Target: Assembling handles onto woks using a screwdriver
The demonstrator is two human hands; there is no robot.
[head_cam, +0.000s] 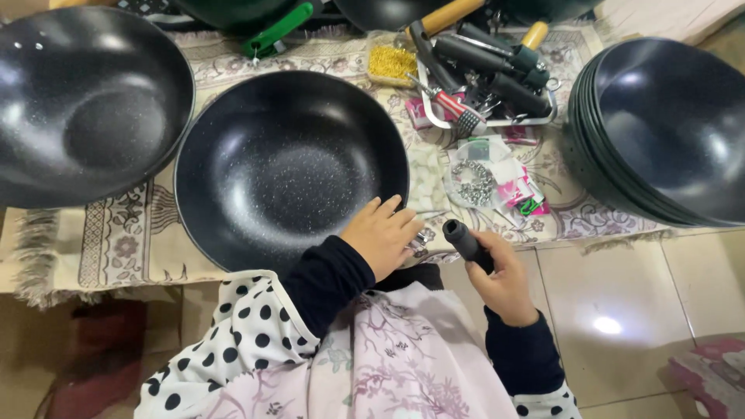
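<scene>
A black speckled wok pan (287, 167) without a handle lies on a patterned cloth in front of me. My left hand (382, 233) rests on the pan's near right rim, its fingers curled over the edge beside a small metal bracket (423, 237). My right hand (503, 278) is closed around a black handle (466, 240), held upright just right of the pan rim and a little apart from it.
A second black pan (85, 101) lies at the far left. A stack of pans (660, 132) stands at the right. A metal tray of black handles and tools (485, 77) sits behind, with a bag of metal washers (476, 182) near it. Tiled floor lies at the right.
</scene>
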